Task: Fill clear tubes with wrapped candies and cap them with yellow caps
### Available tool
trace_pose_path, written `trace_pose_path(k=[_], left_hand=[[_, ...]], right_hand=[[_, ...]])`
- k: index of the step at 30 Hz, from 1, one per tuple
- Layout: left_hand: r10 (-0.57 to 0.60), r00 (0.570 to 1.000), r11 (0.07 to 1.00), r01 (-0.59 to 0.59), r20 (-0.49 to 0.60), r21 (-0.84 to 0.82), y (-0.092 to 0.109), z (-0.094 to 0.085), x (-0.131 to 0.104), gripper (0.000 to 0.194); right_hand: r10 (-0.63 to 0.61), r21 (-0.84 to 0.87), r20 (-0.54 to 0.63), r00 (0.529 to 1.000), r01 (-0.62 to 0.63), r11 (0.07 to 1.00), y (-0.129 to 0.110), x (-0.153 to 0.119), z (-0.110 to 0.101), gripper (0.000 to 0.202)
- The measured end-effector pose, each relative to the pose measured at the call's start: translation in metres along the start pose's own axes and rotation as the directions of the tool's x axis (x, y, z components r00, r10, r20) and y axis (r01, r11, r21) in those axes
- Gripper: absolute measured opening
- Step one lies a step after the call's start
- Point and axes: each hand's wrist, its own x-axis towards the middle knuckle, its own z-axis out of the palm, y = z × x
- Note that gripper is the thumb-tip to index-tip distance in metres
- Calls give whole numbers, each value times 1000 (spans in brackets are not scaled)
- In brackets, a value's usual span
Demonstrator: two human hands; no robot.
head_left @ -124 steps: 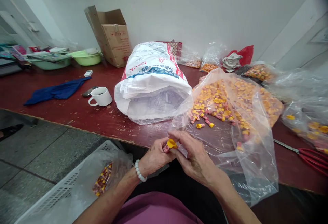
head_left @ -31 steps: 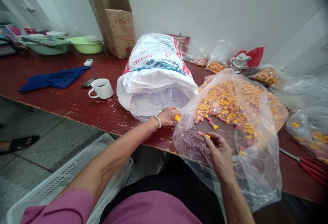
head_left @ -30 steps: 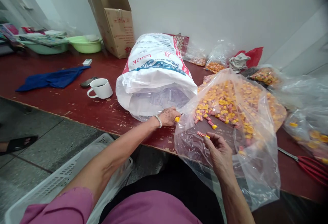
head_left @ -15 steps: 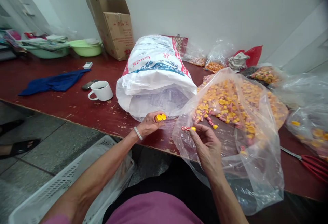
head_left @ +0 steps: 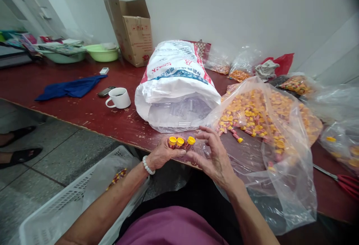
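Note:
My left hand [head_left: 164,151], wearing a white bead bracelet, is closed around small yellow-capped tubes [head_left: 180,143] with reddish patterned bodies. Three yellow caps show in a row above its fingers, the rightmost one a little apart and tilted. Just right of them, my right hand [head_left: 214,157] has its thumb and fingers spread, with its thumb near the third tube. Many similar tubes lie in a large clear plastic bag [head_left: 291,185] to the right. Behind my hands, a white woven sack [head_left: 176,88] lies with its mouth towards me, clear plastic inside.
On the red table [head_left: 81,107] are a white mug [head_left: 121,98], a blue cloth [head_left: 71,87], a cardboard box [head_left: 137,39] and red-handled scissors [head_left: 347,183]. Below the edge stands a white basket [head_left: 64,196] lined with plastic. Another person's feet [head_left: 21,157] are at the left.
The tube that my right hand pinched now stands beside the two in my left hand. My right hand moved left and its fingers spread. The view has shifted slightly.

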Motion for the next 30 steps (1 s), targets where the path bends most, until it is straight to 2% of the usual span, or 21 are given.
trace_pose_path(k=[3, 5, 8, 12, 14, 19, 22, 25, 27, 28, 30], left_hand=[[-64, 997, 988, 69, 35, -141, -1, 6, -4, 18], [-92, 994, 969, 104, 65, -223, -3, 11, -7, 14], [-120, 991, 928, 133, 59, -348, -6, 18, -10, 16], [-160, 981, 861, 191, 107, -471, -11, 17, -13, 24], [-178, 973, 837, 227, 145, -498, -13, 15, -14, 24], [-200, 961, 794, 273, 190, -544, -21, 18, -19, 28], [-218, 968, 778, 251, 127, -576, -31, 22, -24, 29], [-247, 969, 802, 208, 6, -560, -36, 14, -37, 33], [-270, 955, 854, 182, -118, -487, -37, -4, -52, 37], [-281, 940, 880, 172, -195, -443, -38, -18, -61, 38], [-298, 882, 918, 160, -365, -363, -40, -51, -80, 38]], right_hand=[[-103, -82, 69, 992, 109, 991, 4, -5, 9, 70], [-121, -100, 75, 990, 129, 987, 8, -10, 20, 76], [-92, -17, 24, 996, 92, 996, 10, -17, 35, 75], [-3, 111, 43, 999, -2, 994, 6, -21, 39, 75], [-8, 78, 25, 1000, 6, 997, 3, -21, 37, 73], [-169, -133, 6, 986, 168, 977, -2, -18, 33, 46], [-160, -184, 94, 983, 175, 967, -3, -18, 39, 44], [-173, -64, 172, 970, 186, 980, -3, -24, 47, 61], [-143, 43, 150, 978, 138, 990, 1, -29, 46, 77], [-97, 64, 124, 988, 90, 994, 4, -32, 42, 78], [22, 42, 57, 998, -24, 999, 16, -37, 29, 66]])
